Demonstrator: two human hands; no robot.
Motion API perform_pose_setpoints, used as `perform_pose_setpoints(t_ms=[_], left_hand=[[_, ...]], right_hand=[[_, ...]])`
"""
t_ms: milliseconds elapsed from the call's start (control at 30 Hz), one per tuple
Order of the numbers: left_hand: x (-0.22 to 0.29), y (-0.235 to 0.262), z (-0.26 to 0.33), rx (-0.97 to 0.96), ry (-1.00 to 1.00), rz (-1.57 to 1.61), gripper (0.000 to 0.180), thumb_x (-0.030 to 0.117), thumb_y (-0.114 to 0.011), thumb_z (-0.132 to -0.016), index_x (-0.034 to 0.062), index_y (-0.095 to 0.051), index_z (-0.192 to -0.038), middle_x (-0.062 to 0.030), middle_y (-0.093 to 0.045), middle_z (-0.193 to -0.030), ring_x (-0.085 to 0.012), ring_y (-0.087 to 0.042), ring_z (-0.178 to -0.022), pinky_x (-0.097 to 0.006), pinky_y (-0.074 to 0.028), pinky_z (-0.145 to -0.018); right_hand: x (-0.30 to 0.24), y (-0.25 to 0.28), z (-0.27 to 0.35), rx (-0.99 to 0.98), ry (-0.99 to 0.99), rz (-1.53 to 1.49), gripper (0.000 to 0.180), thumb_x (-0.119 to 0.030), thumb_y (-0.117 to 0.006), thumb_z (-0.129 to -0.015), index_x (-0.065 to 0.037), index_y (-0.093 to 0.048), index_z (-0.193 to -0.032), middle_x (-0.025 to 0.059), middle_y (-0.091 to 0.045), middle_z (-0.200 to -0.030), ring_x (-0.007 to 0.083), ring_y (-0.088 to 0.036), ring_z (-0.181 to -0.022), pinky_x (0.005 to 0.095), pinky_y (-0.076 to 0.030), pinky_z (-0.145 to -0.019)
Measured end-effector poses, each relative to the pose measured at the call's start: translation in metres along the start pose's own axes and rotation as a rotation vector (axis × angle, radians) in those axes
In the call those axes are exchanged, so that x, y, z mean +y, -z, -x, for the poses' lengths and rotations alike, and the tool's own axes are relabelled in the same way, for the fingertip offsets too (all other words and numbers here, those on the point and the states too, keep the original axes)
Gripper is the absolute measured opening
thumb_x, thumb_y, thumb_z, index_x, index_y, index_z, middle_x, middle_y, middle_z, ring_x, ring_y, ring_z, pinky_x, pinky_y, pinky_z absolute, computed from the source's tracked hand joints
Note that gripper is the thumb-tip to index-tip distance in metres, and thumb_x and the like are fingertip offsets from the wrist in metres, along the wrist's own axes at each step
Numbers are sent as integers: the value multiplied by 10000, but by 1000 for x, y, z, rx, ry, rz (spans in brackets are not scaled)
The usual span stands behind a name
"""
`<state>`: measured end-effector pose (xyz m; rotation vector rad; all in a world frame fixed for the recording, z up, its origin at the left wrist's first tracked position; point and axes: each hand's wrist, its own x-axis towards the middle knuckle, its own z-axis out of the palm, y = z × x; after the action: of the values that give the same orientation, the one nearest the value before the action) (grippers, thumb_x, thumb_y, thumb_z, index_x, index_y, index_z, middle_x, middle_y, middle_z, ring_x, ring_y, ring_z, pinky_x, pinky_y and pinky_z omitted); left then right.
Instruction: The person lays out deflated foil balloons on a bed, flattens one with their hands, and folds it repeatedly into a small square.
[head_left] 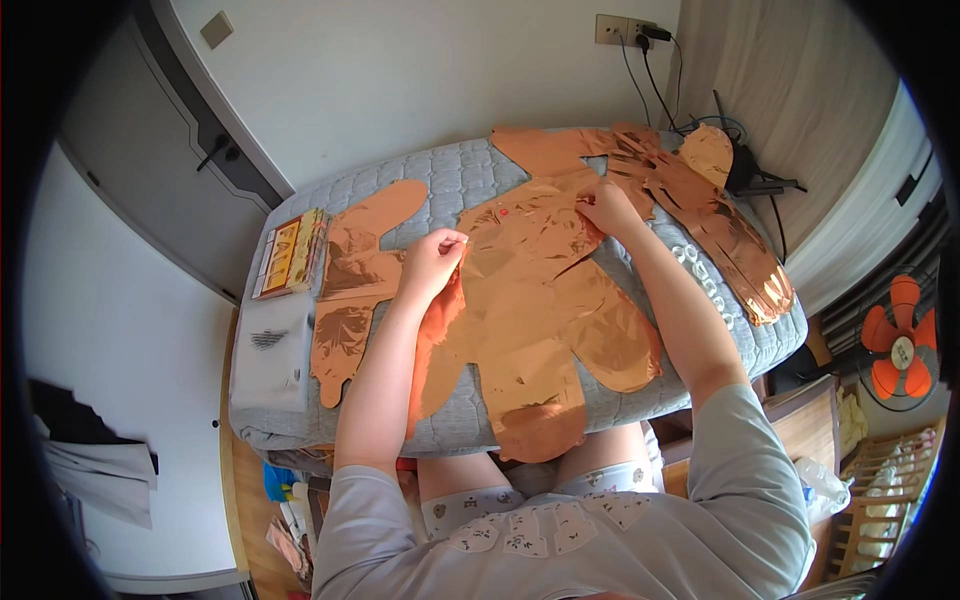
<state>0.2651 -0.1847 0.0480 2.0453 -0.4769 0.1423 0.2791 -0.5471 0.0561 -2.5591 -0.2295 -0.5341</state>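
Observation:
A large flat copper-coloured foil balloon (520, 300) with rounded lobes lies spread across the grey quilted mattress in front of me. Its lowest lobe hangs over the near edge, above my lap. My left hand (432, 262) is closed in a pinch at the foil's left edge, where a redder strip of foil folds down below the fingers. At the upper right part of the same foil, my right hand (610, 210) pinches its edge with fingers pressed together. A small red spot (504, 212) shows on the foil between the hands.
More flat copper foil pieces (365, 250) lie at left, with others (700, 220) at right. A printed package (290, 255) and a clear plastic bag (272, 350) rest on the mattress's left side. White ring-like pieces (700, 275), a black router (760, 180) and an orange-bladed fan (902, 345) stand rightward.

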Motion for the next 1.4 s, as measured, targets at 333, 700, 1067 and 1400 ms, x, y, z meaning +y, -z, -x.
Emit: perform_pose_setpoints(t_ms=[333, 700, 1067, 1400], left_hand=[[4, -1, 1, -4, 59, -33, 173, 117, -662, -963, 26, -737, -1089, -90, -771, -967, -155, -709, -850, -304, -558, -773], [-4, 1, 2, 18, 98, -33, 155, 110, -659, -958, 46, -746, -1070, -79, -768, -955, -156, -709, -861, -306, -554, -787], [0, -1, 0, 27, 69, -1, 166, 117, -656, -963, 40, -744, -1081, -79, -769, -965, -143, -706, -863, -299, -549, -785], [-5, 1, -2, 33, 36, 26, 165, 107, -658, -966, 28, -744, -1082, -78, -769, -971, -141, -710, -881, -292, -553, -795]], right_hand=[[-12, 16, 6, -142, -247, -362, 126, -82, -691, -893, 43, -693, -882, 93, -685, -621, 204, -675, -517, 332, -543, -547], [-9, 41, 4, -123, -435, -666, 164, -168, -771, -929, -25, -763, -1010, 3, -737, -921, 86, -670, -811, 251, -541, -719], [9, 46, 5, -206, -401, -1094, 146, -133, -743, -967, -25, -707, -1059, 16, -713, -963, 95, -670, -826, 250, -565, -779], [10, 48, 3, -172, -347, -1042, 149, -127, -747, -962, -34, -714, -1074, 4, -715, -981, 99, -681, -891, 264, -568, -856]])
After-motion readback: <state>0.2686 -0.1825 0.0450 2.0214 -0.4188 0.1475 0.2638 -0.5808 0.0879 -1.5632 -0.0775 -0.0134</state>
